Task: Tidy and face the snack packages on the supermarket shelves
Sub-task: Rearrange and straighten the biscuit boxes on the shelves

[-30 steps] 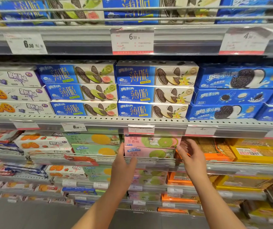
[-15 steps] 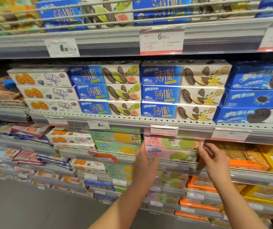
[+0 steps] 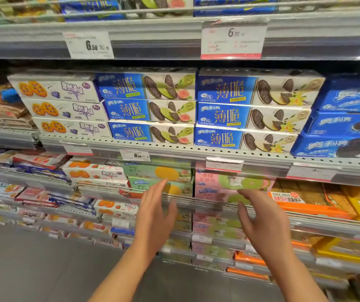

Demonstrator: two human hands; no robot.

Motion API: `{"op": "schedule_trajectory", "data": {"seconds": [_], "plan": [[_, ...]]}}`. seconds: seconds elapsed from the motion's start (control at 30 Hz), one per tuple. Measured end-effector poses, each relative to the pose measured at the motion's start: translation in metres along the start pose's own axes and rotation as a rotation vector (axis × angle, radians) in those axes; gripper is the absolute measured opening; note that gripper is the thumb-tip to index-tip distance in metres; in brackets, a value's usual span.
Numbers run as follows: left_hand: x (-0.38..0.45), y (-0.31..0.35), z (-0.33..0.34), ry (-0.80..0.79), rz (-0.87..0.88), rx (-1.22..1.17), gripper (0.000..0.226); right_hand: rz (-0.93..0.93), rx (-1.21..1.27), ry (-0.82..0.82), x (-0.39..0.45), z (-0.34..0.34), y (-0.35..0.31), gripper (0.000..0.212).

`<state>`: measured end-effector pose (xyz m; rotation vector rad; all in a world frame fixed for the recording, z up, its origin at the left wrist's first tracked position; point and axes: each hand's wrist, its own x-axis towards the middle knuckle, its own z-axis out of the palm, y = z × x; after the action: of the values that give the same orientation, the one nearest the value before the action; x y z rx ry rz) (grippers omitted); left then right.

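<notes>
Shelves [image 3: 174, 149] stacked with flat snack boxes, several tiers, price tags along the rails. Upper tier in good order: blue boxes [image 3: 148, 110] in neat stacks of three, fronts out. One tier down, pink boxes [image 3: 216, 192] stacked two high behind the rail, green boxes [image 3: 159, 173] just left of them, orange box [image 3: 301, 203] to the right. Left hand [image 3: 155, 216] flat and relaxed, fingers straight, raised before the green stack, holding nothing; contact with the boxes not certain. Right hand [image 3: 259, 219] loose too, fingers slightly bent, in front of the lower pink box, gripping nothing. Judged step: squaring the pink and green stacks. Best done with a flat palm against each end, pressed inward together so the edges line up, then drawn forward to the rail with printed fronts out. Light pressure only; thin card likely dents, and the top box may slide off the lower one.
</notes>
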<state>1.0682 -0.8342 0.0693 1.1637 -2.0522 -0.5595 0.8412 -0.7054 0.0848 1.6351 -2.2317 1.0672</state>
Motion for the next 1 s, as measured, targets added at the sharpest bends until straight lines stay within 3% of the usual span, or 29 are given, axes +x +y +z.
{"op": "schedule_trajectory", "data": {"seconds": [0.13, 0.2, 0.5, 0.67, 0.87, 1.0], "plan": [[0.007, -0.039, -0.036, 0.142, 0.088, 0.125, 0.053, -0.36, -0.004, -0.022, 0.028, 0.027, -0.056, 0.045], [0.014, -0.059, -0.057, 0.161, 0.08, 0.157, 0.051, -0.419, -0.045, -0.058, 0.041, 0.039, -0.084, 0.056], [0.061, -0.156, -0.141, 0.237, 0.098, 0.224, 0.043, -0.231, -0.291, -0.065, 0.052, 0.093, -0.164, 0.078], [0.076, -0.243, -0.173, 0.079, -0.153, 0.237, 0.054, -0.127, -0.279, 0.001, 0.049, 0.112, -0.175, 0.083], [0.115, -0.295, -0.186, -0.037, 0.246, 0.544, 0.067, -0.019, -0.249, 0.098, 0.05, 0.127, -0.194, 0.078], [0.133, -0.296, -0.171, -0.065, 0.451, 0.569, 0.059, 0.007, -0.229, 0.108, 0.048, 0.131, -0.198, 0.084]]}}
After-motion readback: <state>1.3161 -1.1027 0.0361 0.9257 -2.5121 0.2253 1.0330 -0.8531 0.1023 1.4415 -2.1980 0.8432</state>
